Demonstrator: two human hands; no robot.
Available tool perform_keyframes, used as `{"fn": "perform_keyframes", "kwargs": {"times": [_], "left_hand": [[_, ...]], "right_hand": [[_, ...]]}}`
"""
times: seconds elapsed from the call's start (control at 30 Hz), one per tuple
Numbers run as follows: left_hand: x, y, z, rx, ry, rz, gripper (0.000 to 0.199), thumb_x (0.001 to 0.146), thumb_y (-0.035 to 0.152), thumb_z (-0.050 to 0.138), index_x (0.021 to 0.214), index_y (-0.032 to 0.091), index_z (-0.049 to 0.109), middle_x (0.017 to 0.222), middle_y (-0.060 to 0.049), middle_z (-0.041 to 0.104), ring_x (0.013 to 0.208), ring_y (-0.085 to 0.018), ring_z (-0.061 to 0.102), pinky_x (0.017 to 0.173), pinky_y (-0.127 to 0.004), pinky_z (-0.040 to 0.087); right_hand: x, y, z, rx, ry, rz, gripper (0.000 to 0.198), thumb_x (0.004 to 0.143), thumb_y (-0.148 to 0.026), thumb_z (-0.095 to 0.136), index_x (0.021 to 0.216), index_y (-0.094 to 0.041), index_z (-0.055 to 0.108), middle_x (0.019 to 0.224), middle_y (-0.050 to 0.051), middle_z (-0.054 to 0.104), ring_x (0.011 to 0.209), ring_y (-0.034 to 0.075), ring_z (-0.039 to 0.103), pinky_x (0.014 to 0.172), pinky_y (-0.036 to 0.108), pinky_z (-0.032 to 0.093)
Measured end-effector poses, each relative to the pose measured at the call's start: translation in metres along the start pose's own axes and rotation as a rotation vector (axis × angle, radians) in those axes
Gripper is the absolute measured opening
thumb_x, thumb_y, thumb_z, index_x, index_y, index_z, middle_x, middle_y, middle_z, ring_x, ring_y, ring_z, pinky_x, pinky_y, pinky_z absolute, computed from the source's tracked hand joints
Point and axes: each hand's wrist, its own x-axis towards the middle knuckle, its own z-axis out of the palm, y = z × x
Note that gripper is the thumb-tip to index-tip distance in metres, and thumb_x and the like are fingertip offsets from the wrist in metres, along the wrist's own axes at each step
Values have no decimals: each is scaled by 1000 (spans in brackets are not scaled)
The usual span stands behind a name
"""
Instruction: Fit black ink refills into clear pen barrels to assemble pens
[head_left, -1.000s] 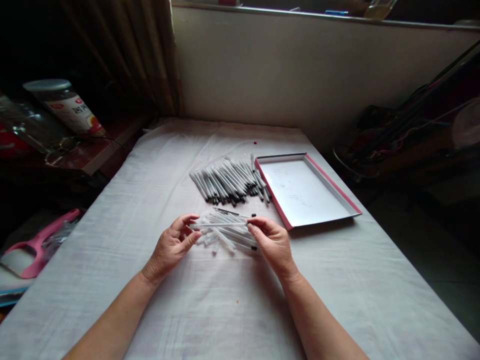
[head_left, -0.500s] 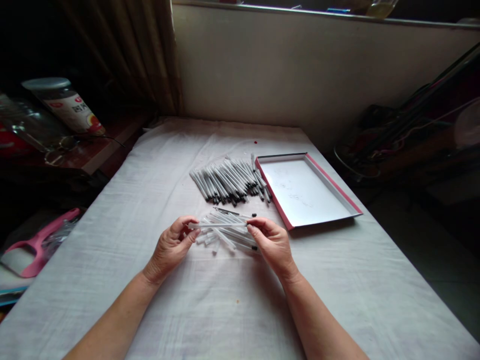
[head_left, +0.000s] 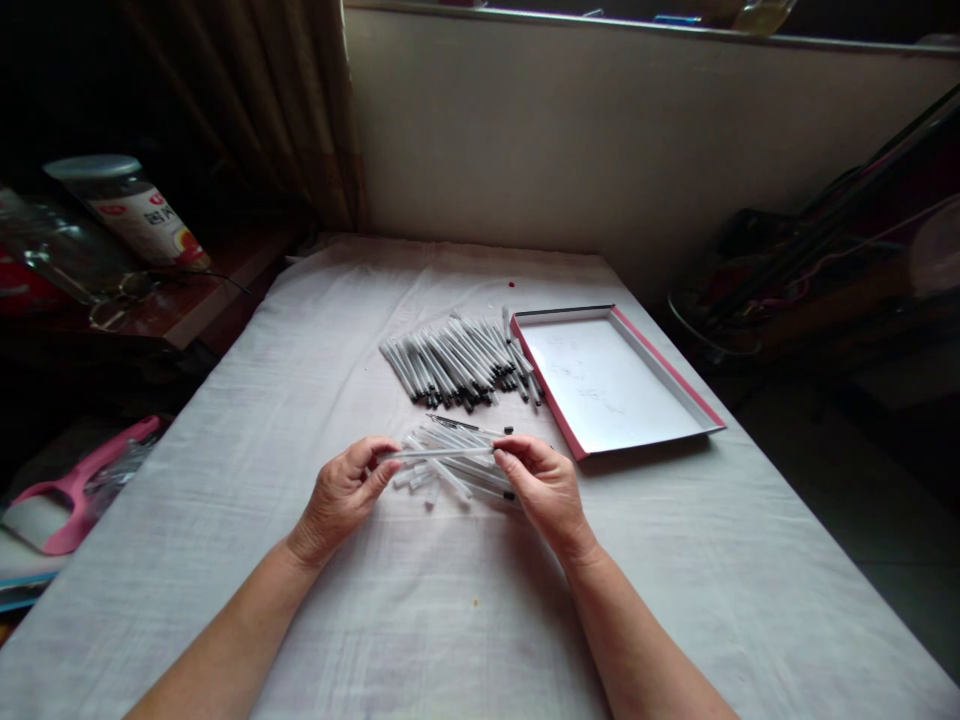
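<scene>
Between my two hands a clear pen barrel (head_left: 446, 453) lies level, pinched at both ends. My left hand (head_left: 341, 497) is closed on its left end, thumb against fingers. The thumb and fingers of my right hand (head_left: 544, 492) close on its right end, where a bit of black shows. Just under and behind it is a loose heap of clear pen tubes (head_left: 450, 482), a few with black ends. Farther back, many pens with black tips (head_left: 450, 362) lie side by side in a slanting pile. My fingers hide parts of both ends of the barrel.
A shallow box lid (head_left: 615, 380) with pink and black sides stands right of the pens. A white cloth (head_left: 420, 620) covers the table. At the left are a jar (head_left: 142, 215) on a side table and a pink-handled item (head_left: 82, 490). A wall (head_left: 510, 140) rises behind.
My left fingers have shifted slightly and now cover more of the barrel's left end. My right hand stays in place, still gripping the other end.
</scene>
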Motion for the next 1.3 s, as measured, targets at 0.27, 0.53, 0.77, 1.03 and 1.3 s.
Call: {"fn": "perform_keyframes", "kwargs": {"times": [0.27, 0.53, 0.77, 1.03, 1.3], "left_hand": [[-1, 0, 2, 5, 20, 16, 26, 81, 38, 63, 99, 19, 63, 85, -2, 68, 59, -10, 55, 54, -20, 45], [2, 2, -4, 46, -76, 17, 30, 89, 43, 50, 88, 18, 67, 64, 0, 64, 56, -12, 58, 58, -21, 47], [-2, -1, 2, 56, -48, 38, 24, 83, 39, 60, 95, 19, 64, 80, -2, 69, 60, -12, 59, 59, -21, 48], [0, 7, -4, 99, -171, 85, 34, 92, 41, 43, 72, 19, 61, 64, -1, 61, 61, -14, 56, 60, -22, 44], [3, 10, -11, -40, -227, -55, 53, 92, 51, 37, 54, 18, 51, 45, 3, 44, 42, -9, 40, 44, -20, 34]], "right_hand": [[0, -1, 0, -6, 10, 3, 13, 75, -31, 69, 81, -20, 73, 76, 4, 72, 68, 17, 65, 65, 28, 53], [0, -1, 0, 13, -22, -12, 11, 75, -28, 69, 82, -20, 74, 77, 4, 72, 69, 16, 65, 67, 28, 52], [1, -2, 0, 73, 0, 37, 13, 72, -30, 71, 81, -20, 74, 77, 4, 73, 70, 17, 66, 66, 29, 54], [1, 0, 1, 86, -14, 29, 13, 73, -30, 70, 81, -21, 74, 76, 4, 73, 71, 17, 67, 67, 29, 55], [3, 1, -3, 81, 33, -16, 13, 74, -28, 70, 84, -21, 74, 85, 5, 74, 80, 19, 68, 76, 32, 55]]}}
